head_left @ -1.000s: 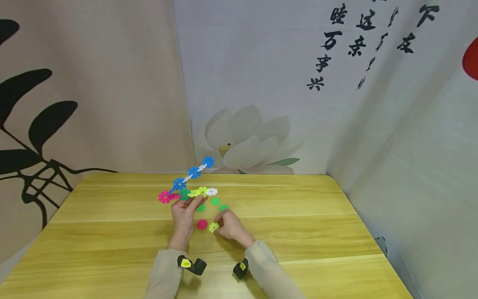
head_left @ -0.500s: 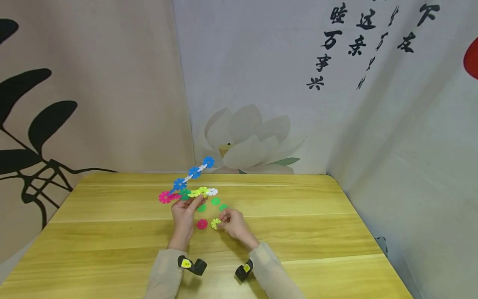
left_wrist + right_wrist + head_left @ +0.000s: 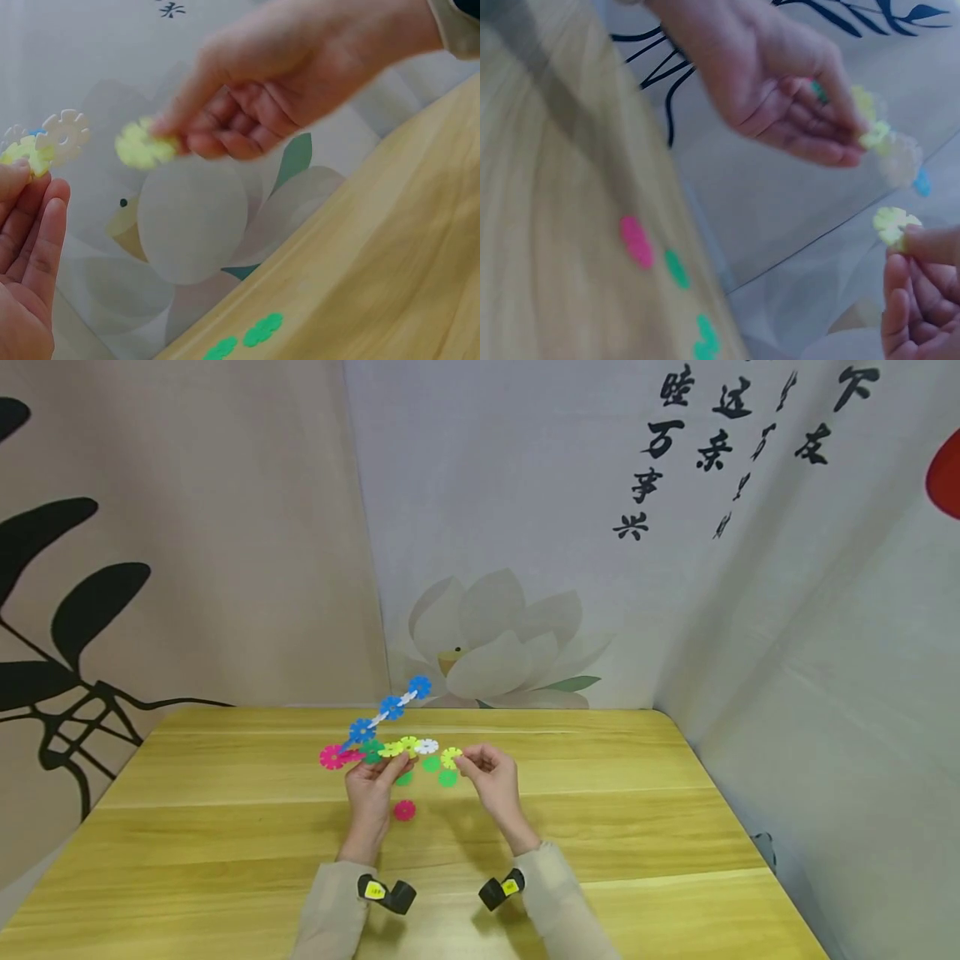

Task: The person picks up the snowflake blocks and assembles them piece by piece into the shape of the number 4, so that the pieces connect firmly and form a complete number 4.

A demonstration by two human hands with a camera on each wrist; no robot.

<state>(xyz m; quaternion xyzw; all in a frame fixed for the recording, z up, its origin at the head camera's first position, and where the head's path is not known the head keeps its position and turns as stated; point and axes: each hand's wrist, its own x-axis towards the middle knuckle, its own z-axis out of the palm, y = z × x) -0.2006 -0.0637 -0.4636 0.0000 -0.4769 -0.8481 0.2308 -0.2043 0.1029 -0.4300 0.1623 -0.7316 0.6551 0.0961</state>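
In the head view my left hand pinches a chain of interlocking snowflake discs by a yellow disc near its right end. A white disc forms that end. Leftward the chain runs through yellow and a dark green disc to a pink disc, and a branch of blue discs and white ones slants up. My right hand pinches a loose yellow disc between thumb and fingers, just right of the white disc with a small gap between them.
Beneath the hands, several bright green discs and one pink disc lie on the wooden table. Behind the table's far edge hangs a printed cloth.
My right hand has lifted the yellow disc off the table area and carried it up and away, near the chain's white end. The left hand and chain have stayed almost still.
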